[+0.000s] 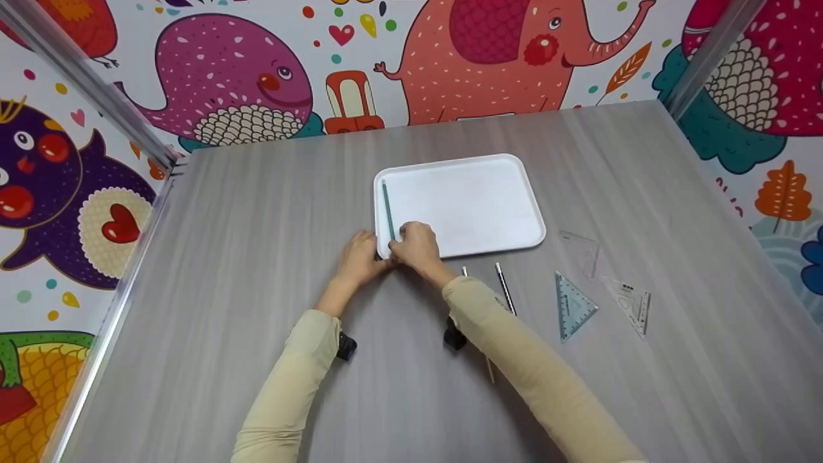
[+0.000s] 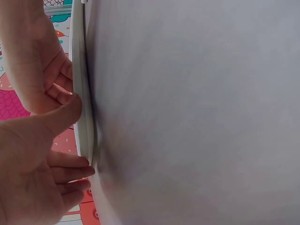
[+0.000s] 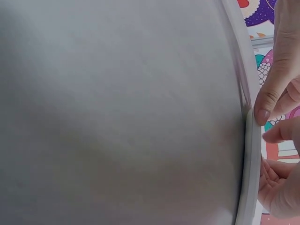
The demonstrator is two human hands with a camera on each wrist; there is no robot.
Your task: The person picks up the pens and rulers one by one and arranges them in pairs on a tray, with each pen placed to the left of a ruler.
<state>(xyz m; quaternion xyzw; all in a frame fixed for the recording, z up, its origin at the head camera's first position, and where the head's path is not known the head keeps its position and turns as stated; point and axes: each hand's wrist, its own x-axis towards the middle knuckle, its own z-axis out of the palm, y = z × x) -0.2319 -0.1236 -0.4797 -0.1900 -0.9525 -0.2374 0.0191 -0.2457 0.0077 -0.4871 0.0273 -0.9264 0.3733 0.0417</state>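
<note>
My left fingers [image 2: 70,174] touch the tray [image 1: 469,202], unclenched; I'd nudge gently, unable to tell whether my right fingers [image 1: 409,231] pinch the pencil [image 1: 388,207] beyond

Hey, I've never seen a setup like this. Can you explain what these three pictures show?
There's no robot, just a person's two bare hands. The wide picture comes from a camera on the head; the other two come from cameras on the wrists. On the grey table lie a white tray with a teal pencil in it, two more pencils and see-through drawing triangles. The left hand holds the tray's near left corner. The right hand is at the teal pencil's near end; its grip is unclear.
</note>
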